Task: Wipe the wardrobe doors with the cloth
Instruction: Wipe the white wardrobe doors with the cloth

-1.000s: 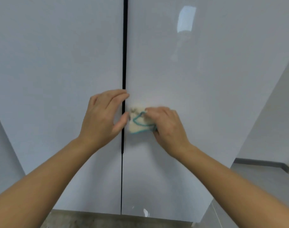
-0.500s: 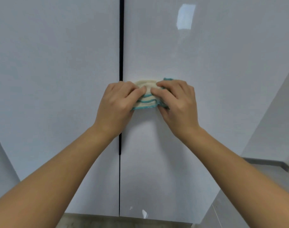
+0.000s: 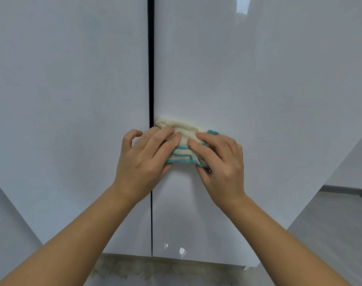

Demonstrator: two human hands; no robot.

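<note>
Cloth, bunched, clamped in left hand and right hand; may snag door gap at 9 o'clock.

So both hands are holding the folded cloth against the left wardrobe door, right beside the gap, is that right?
No: the head view shows the left hand and right hand holding the cloth against the right door, beside the gap.

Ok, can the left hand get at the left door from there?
Probably yes: the left hand holds the cloth right by the seam, partly over the left door, with nothing between them.
</note>
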